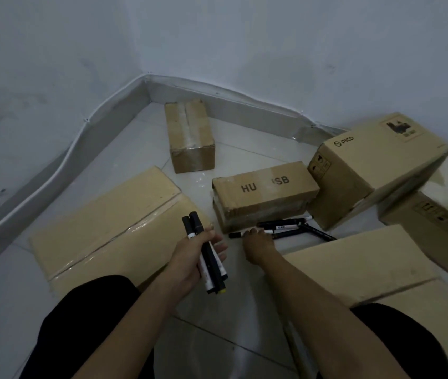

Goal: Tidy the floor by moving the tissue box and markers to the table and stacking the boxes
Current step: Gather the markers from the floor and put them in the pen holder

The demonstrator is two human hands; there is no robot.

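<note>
The left hand [195, 255] grips a bundle of markers [209, 258], fingers curled around their middle; three or four barrels show, black and white, though the exact count is hard to read where they overlap. The bundle is held above the floor, in front of the large flat box [102, 228] on the left. The right hand [258, 246] reaches down to the loose markers [285, 228] lying on the floor against the base of the lettered box [264, 192]; its fingertips touch the nearest one, but the back of the hand hides whether they have closed on it. About five loose markers lie there, crossing each other, so the count is uncertain.

Six cardboard boxes are in view: the flat one at left, a small taped box [190, 135] near the corner, the lettered one in the middle with tape over part of its print, the PICO box [376, 165] touching it on the right, a box at the right edge [436, 225] cut off by the frame, and another flat box [354, 269] under the right forearm.

The floor [244, 157] is pale glossy tile, meeting grey-white walls [217, 36] at a corner with a light skirting. Black-clad knees fill the bottom edge.
</note>
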